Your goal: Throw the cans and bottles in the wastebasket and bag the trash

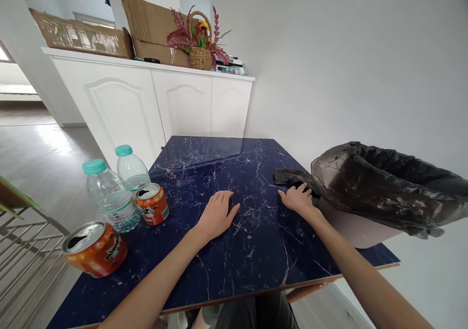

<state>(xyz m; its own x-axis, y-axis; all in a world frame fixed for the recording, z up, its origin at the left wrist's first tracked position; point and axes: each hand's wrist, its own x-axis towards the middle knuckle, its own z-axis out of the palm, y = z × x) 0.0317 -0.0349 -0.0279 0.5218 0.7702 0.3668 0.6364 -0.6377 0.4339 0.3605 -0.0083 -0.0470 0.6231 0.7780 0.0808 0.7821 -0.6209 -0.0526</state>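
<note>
My left hand (218,215) rests palm down near the middle of the dark blue marbled table (234,265), thumb apart from the fingers, holding nothing. At the right, my right hand (298,200) lies with spread fingers against a folded black plastic bag (292,177); its fingertips appear to touch the bag's near edge. Just beyond that hand stands a pale pink bin (360,229) lined with a black bin bag (380,192). To the left of my left hand are two orange soda cans, a nearer can (97,251) and a farther can (152,204), both with opened tops.
Two clear plastic bottles with teal caps, a nearer bottle (109,197) and a farther bottle (131,168), stand behind the cans. A metal rack (32,251) is beside the table's left edge. Behind the table is a white cabinet (120,105) bearing cardboard boxes and a flower basket (201,58).
</note>
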